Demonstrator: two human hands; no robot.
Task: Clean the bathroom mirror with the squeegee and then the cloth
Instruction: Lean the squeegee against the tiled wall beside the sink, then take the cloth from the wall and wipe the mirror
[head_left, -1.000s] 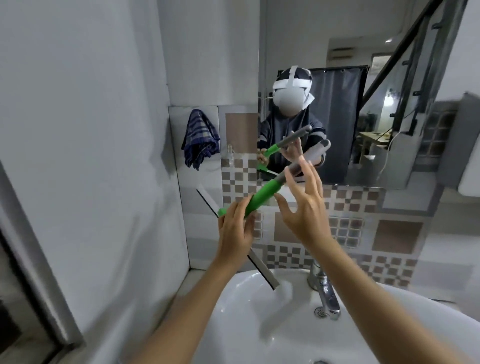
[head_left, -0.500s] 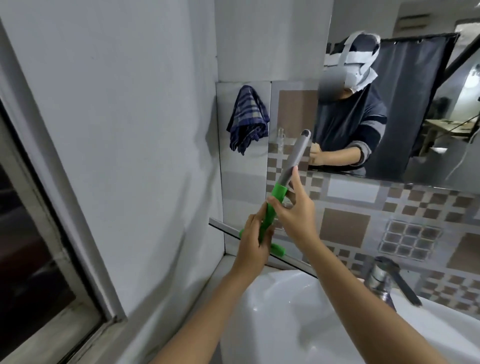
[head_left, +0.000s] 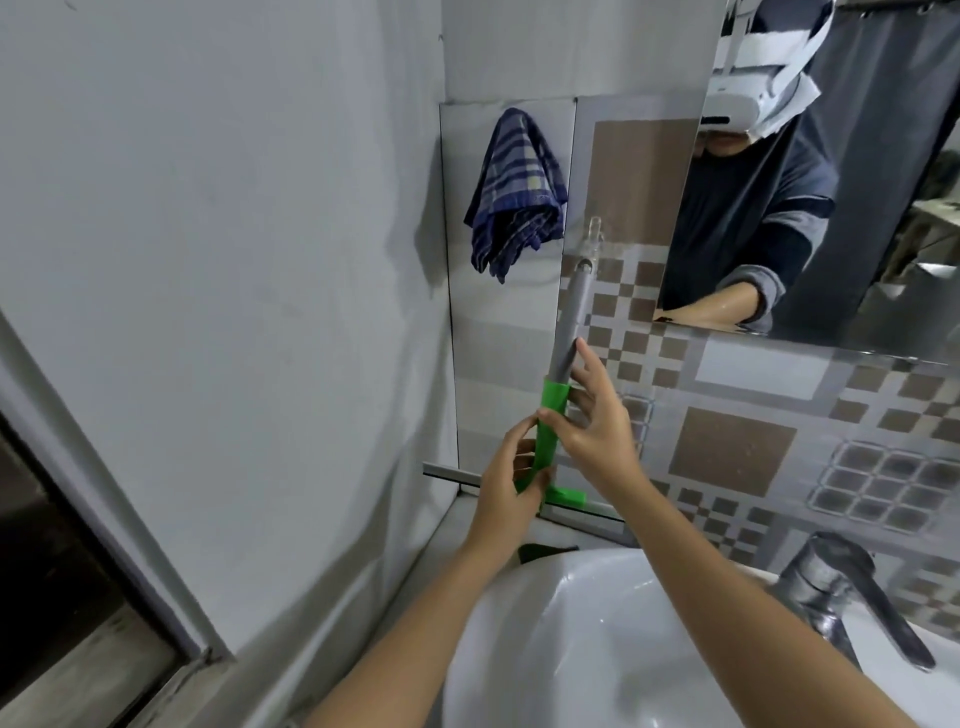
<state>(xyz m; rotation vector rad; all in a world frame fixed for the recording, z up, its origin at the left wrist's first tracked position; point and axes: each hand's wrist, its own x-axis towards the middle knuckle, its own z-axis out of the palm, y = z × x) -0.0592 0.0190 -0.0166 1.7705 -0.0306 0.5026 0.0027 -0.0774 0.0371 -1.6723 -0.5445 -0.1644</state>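
The squeegee (head_left: 551, 415) has a green neck and a grey handle and stands nearly upright against the tiled wall, its blade (head_left: 452, 474) lying across the ledge behind the sink. My left hand (head_left: 511, 486) grips the lower green part. My right hand (head_left: 597, 415) holds the shaft where green meets grey, fingers partly spread. A blue checked cloth (head_left: 517, 189) hangs on the wall above and to the left. The mirror (head_left: 857, 197) fills the upper right and reflects a person wearing a headset.
A white sink (head_left: 597, 649) lies below my arms, with a chrome tap (head_left: 852, 597) at its right. A grey wall runs along the left, with a dark window frame (head_left: 78, 571) low down. Patterned tiles cover the wall under the mirror.
The squeegee has swung from a slant over the sink to nearly upright in the wall corner, blade down on the ledge. The view has turned left and closer to the wall.
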